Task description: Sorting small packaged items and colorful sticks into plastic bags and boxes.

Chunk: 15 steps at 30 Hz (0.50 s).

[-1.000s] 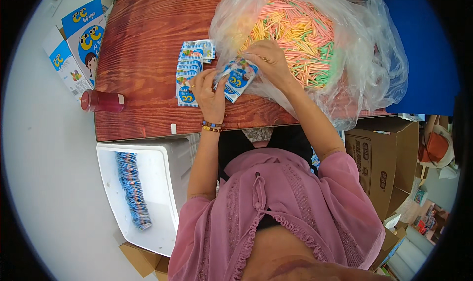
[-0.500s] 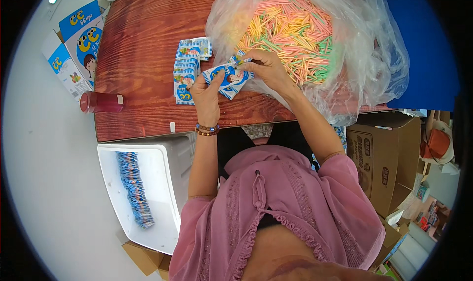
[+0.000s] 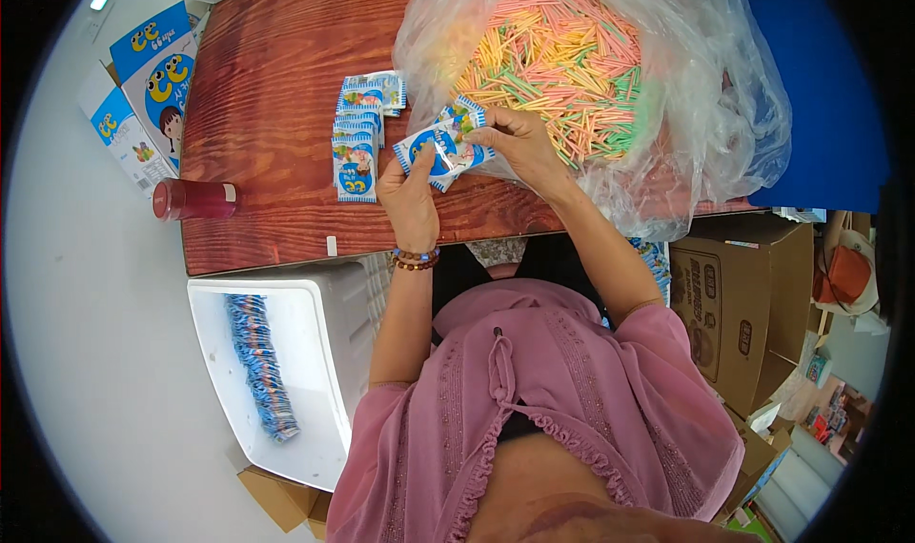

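Fingers nearly closed, left hand (image 3: pixel 408 198) and right hand (image 3: pixel 520 148) each pinch one end of a packet (image 3: pixel 446 158), near side of the table (image 3: pixel 286 86). Just left, one pile (image 3: pixel 355 150), can't really count it. One jar (image 3: pixel 193 200) further left, one bag (image 3: pixel 713 152) far right.

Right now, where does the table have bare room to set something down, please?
Bare wood on the table lies between the red jar and the row of packets. Right of the packets is crowded: left hand, right hand, held packets, plastic bag of sticks.
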Each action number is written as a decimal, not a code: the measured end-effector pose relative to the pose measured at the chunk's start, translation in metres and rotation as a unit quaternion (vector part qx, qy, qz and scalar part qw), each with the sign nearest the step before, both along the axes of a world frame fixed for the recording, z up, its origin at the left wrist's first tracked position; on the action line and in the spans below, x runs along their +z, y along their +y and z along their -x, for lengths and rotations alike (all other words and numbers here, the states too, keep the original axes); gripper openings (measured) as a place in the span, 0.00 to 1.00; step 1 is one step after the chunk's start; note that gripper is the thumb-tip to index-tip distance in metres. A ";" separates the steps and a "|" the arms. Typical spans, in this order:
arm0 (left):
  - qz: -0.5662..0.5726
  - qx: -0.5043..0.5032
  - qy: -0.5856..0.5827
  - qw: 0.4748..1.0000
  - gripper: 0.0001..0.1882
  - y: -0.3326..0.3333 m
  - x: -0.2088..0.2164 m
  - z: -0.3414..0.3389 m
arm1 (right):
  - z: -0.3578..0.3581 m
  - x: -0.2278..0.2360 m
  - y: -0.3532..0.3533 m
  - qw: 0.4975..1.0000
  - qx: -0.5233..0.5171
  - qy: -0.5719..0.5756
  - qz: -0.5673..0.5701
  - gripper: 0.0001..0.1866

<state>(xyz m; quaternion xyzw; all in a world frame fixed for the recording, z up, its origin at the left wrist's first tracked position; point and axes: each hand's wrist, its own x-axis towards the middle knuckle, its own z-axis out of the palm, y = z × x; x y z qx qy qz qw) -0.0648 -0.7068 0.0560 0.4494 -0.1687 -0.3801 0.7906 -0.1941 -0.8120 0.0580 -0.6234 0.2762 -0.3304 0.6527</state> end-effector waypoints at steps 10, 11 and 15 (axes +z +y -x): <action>0.008 -0.012 0.043 0.999 0.07 0.000 -0.003 0.001 | 0.003 0.005 0.002 0.999 0.007 0.006 0.034 0.05; 0.008 -0.024 0.058 0.998 0.06 0.001 -0.006 0.000 | 0.005 0.006 0.001 0.999 0.012 0.025 0.043 0.05; 0.023 -0.049 0.126 0.991 0.09 0.003 -0.014 -0.004 | 0.012 0.011 0.002 0.999 0.033 0.020 0.000 0.05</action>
